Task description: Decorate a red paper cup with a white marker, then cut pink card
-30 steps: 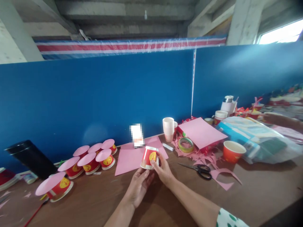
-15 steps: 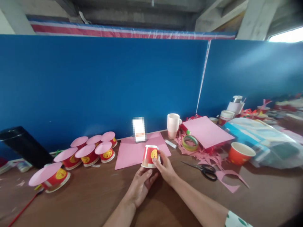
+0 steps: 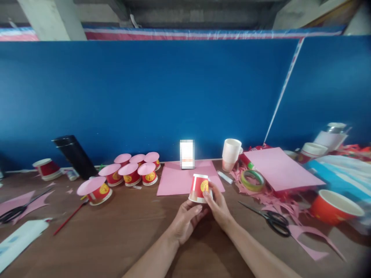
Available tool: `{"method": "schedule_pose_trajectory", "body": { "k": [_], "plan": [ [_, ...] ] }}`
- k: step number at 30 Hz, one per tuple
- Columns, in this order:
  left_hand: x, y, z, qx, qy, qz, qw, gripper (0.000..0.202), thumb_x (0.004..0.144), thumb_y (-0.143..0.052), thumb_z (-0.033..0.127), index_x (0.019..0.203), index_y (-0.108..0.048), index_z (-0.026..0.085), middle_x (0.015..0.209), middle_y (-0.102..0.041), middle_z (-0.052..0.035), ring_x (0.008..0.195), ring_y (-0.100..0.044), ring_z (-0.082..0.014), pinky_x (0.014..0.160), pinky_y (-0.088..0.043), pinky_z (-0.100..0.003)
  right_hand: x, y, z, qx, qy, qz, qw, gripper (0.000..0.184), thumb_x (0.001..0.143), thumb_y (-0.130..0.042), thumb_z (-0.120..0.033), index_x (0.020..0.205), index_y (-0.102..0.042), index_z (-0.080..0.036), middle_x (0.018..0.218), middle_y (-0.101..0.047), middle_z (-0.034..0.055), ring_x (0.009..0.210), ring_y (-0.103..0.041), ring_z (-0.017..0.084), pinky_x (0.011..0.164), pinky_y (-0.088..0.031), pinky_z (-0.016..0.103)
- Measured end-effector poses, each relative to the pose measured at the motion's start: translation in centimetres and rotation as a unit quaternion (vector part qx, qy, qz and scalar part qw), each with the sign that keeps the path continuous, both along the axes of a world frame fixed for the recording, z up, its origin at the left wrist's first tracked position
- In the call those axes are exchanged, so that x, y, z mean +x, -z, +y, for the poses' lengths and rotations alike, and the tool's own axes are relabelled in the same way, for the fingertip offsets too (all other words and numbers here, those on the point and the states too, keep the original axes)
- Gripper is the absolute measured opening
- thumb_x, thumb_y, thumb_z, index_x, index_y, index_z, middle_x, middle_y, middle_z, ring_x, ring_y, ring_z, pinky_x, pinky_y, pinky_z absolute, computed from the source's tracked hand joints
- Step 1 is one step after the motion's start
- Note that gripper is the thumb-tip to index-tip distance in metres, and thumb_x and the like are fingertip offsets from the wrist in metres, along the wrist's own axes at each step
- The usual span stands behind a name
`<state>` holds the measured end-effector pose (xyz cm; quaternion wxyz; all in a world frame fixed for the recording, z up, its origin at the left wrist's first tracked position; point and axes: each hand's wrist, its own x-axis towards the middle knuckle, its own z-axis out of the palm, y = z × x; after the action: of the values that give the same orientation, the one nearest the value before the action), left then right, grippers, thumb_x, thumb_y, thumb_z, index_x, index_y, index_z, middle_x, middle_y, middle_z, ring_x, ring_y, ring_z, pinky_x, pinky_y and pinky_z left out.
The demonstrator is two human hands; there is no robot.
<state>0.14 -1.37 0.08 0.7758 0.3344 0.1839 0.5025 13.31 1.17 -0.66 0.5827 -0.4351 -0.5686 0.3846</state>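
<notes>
I hold a small red paper cup (image 3: 198, 187) with a yellow emblem upside down over the brown table (image 3: 121, 239). My right hand (image 3: 218, 204) grips its right side with thumb and fingers. My left hand (image 3: 187, 221) cups it from below, fingertips at its rim. Just behind the cup lies a pink paper sheet (image 3: 179, 180). To the left stand several upturned red cups with pink paper discs (image 3: 131, 173) on top.
Black scissors (image 3: 271, 219), a tape roll (image 3: 252, 180), a glue stick (image 3: 225, 177), stacked white cups (image 3: 231, 153) and a pink paper stack (image 3: 281, 169) lie to the right amid pink scraps. A red bowl (image 3: 333, 205) sits far right. A blue partition (image 3: 145, 96) backs the table.
The view has swung left, showing more of the table's left end. Both hands keep the same hold on the cup, which stays just in front of the pink sheet.
</notes>
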Motion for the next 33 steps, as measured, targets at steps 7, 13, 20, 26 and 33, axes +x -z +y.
{"method": "schedule_pose_trajectory", "body": {
  "k": [7, 13, 20, 26, 33],
  "plan": [
    [-0.1, -0.18, 0.05, -0.024, -0.019, 0.021, 0.999, 0.031, 0.073, -0.064, 0.025, 0.103, -0.063, 0.019, 0.112, -0.061, -0.0093, 0.106, -0.054, -0.0233, 0.095, -0.037, -0.04, 0.06, 0.08, 0.11, -0.006, 0.007, -0.024, 1.0, 0.042, 0.081, -0.054, -0.039, 0.116, -0.046, -0.018, 0.101, -0.061, 0.0068, 0.09, -0.058, 0.022, 0.079, -0.047, 0.034],
    [0.31, -0.29, -0.29, 0.062, -0.045, 0.089, 0.993, 0.039, 0.07, -0.065, 0.022, 0.109, -0.061, 0.017, 0.109, -0.063, -0.0096, 0.106, -0.054, -0.0259, 0.096, -0.035, -0.041, 0.04, -0.3, -0.03, -0.01, 0.034, -0.046, 0.998, 0.041, 0.08, -0.054, -0.039, 0.115, -0.047, -0.018, 0.102, -0.06, 0.0068, 0.093, -0.057, 0.022, 0.082, -0.045, 0.034],
    [0.5, -0.67, -0.47, 0.15, -0.11, 0.186, 0.965, 0.039, 0.073, -0.06, 0.017, 0.112, -0.058, 0.017, 0.113, -0.061, -0.0087, 0.107, -0.054, -0.0252, 0.096, -0.036, -0.038, -0.48, -0.41, -0.52, -0.011, 0.001, -0.023, 1.0, 0.041, 0.081, -0.054, -0.037, 0.116, -0.046, -0.018, 0.101, -0.061, 0.0063, 0.091, -0.058, 0.021, 0.079, -0.047, 0.031],
    [0.12, -0.74, -0.25, 0.13, -0.067, 0.164, 0.976, 0.04, 0.072, -0.061, 0.016, 0.113, -0.058, 0.018, 0.115, -0.061, -0.0078, 0.109, -0.052, -0.0248, 0.098, -0.035, -0.037, -0.4, -0.38, -0.37, -0.02, -0.01, -0.016, 1.0, 0.039, 0.081, -0.053, -0.037, 0.114, -0.048, -0.018, 0.098, -0.062, 0.0065, 0.089, -0.058, 0.021, 0.077, -0.048, 0.031],
    [0.31, -0.12, -0.06, 0.119, -0.096, 0.187, 0.97, 0.033, 0.073, -0.062, 0.023, 0.105, -0.062, 0.015, 0.108, -0.064, -0.008, 0.105, -0.055, -0.025, 0.095, -0.037, -0.037, -0.21, 0.29, -0.13, -0.02, -0.017, -0.023, 0.999, 0.038, 0.081, -0.053, -0.037, 0.114, -0.048, -0.019, 0.096, -0.062, 0.0045, 0.085, -0.059, 0.02, 0.075, -0.049, 0.03]
  ]
}}
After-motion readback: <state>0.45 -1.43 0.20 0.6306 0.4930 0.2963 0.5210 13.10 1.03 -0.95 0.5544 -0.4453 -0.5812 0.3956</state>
